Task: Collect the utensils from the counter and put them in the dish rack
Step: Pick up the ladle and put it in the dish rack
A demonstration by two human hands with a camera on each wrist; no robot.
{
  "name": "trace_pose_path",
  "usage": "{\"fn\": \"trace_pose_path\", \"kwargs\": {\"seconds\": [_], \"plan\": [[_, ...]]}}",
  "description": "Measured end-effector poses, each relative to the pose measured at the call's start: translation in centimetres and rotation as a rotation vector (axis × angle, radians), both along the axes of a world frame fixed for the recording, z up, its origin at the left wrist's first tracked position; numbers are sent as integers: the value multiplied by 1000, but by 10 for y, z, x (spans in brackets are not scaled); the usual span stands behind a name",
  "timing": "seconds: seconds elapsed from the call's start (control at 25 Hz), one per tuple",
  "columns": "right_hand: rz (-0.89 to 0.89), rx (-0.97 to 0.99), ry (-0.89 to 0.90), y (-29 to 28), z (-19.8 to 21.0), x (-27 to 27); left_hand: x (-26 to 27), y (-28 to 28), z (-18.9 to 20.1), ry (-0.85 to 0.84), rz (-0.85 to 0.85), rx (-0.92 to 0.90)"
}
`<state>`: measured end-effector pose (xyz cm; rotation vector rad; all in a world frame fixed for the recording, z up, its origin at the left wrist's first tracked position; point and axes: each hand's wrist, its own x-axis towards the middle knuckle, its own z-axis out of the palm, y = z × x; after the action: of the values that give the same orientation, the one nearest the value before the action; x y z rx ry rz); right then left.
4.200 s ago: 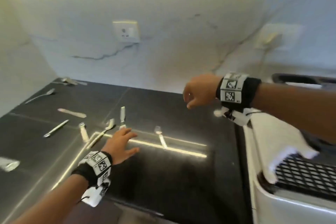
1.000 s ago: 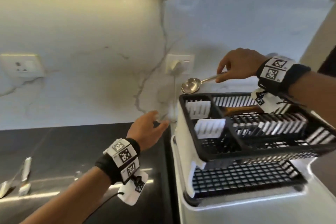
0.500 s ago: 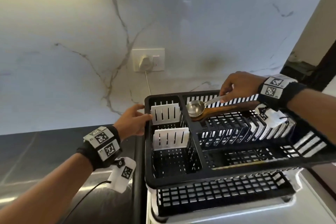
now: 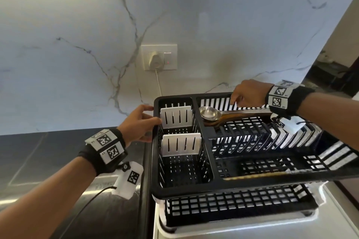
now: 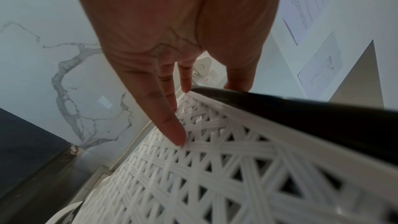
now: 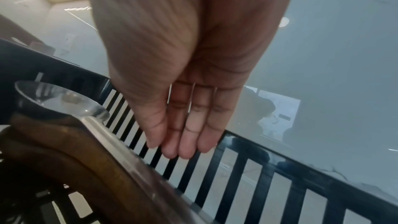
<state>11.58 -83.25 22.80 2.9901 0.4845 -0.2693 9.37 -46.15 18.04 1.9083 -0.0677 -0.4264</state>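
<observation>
A steel ladle [image 4: 210, 114] lies across the back of the black dish rack [image 4: 211, 190], its handle on top of a brown wooden utensil [image 4: 236, 117]. My right hand [image 4: 247, 94] hovers just above the ladle's handle, fingers straight and holding nothing; the right wrist view shows the open palm [image 6: 183, 149] above the ladle [image 6: 64, 101]. My left hand [image 4: 142, 122] rests with straight fingers against the rack's left side. In the left wrist view its fingertips [image 5: 176, 135] touch the white lattice wall [image 5: 215, 168] under the black rim [image 5: 301, 111].
The rack stands on a white drain tray [image 4: 330, 225] at the right end of the dark counter [image 4: 38, 161]. Two white slotted dividers [image 4: 181, 144] stand in the rack's left compartment. A wall socket with a plug [image 4: 159, 57] and cord sits on the marble backsplash.
The right hand carried the ladle from the counter to the rack, laid it on the wooden utensil and let go. The left hand moved onto the rack's left side.
</observation>
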Motion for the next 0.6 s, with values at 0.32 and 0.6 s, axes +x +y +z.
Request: {"fn": "trace_pose_path", "kwargs": {"seconds": [0.32,0.6], "plan": [[-106,-39,170,5,-2,-16,-2,2,0,-32,-6,7],[-206,-34,113,-6,1,-21,-4,6,-2,-31,-20,-9]]}}
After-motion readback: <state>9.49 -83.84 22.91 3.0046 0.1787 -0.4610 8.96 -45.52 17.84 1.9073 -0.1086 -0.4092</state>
